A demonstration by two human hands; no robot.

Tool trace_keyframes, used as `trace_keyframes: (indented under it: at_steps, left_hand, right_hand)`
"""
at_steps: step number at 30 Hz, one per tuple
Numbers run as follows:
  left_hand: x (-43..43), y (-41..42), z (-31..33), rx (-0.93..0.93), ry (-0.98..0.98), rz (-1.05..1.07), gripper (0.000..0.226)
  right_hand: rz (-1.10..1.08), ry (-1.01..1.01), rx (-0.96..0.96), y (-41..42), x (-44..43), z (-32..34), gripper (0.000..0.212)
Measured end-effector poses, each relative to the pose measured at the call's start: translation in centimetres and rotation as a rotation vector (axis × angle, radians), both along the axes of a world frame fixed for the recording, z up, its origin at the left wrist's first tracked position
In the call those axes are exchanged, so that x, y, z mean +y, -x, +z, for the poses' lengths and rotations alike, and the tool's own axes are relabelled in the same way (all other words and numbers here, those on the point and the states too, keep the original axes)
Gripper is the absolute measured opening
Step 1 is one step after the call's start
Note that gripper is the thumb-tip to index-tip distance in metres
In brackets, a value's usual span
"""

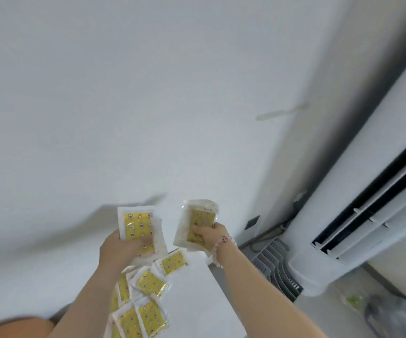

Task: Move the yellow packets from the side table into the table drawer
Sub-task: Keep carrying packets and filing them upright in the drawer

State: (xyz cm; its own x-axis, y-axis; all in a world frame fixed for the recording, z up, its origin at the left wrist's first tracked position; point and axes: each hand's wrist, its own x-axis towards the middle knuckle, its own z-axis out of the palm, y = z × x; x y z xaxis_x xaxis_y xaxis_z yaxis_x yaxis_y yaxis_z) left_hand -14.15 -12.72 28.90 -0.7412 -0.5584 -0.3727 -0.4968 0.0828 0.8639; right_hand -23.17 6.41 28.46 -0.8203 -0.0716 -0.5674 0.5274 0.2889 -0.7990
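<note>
About six loose yellow packets on side table, left hand gripping left stack, right hand gripping right stack

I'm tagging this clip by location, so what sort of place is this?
Probably a room in a home, perhaps a living room: a tall standing air conditioner in the corner, a wall socket beside it, and a white table with packets on it.

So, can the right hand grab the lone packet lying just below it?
Probably not yet: nothing blocks the way down to the lone packet, but the right hand already grips a stack.
</note>
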Motion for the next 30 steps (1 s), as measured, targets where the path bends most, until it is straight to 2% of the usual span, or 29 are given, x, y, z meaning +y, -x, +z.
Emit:
trace_keyframes:
  at_steps: [5,9,12,18,22,28,30]
  left_hand:
    - [2.8,1.3,5.1,0.059,-0.043,-0.207,0.015]
    - [8.3,2.4,8.1,0.101,-0.056,-0.403,0.011]
    - [13.1,2.9,9.9,0.108,-0.071,-0.556,0.019]
    - [23.7,2.3,11.9,0.103,-0.164,-0.892,0.027]
    - [31.6,-0.8,11.7,0.069,-0.175,-1.147,0.020]
    - [43.1,-7.6,11.5,0.003,-0.201,-1.473,0.026]
    - [46.9,-10.4,11.7,0.008,-0.195,-1.579,0.029]
  right_hand:
    - [-0.130,0.099,0.072,-2.2,4.6,5.0,0.013]
    - [-0.257,0.066,0.123,-5.1,9.8,7.6,0.026]
    - [-0.373,0.040,0.115,-8.5,14.5,8.4,0.029]
    - [-0.636,0.047,0.107,-15.6,24.3,10.0,0.013]
    - [-0.837,0.062,0.108,-21.4,29.6,10.1,0.012]
    - [-1.085,-0.014,0.052,-32.2,37.4,10.3,0.014]
    - [-1.174,-0.040,0.032,-36.1,39.9,10.5,0.032]
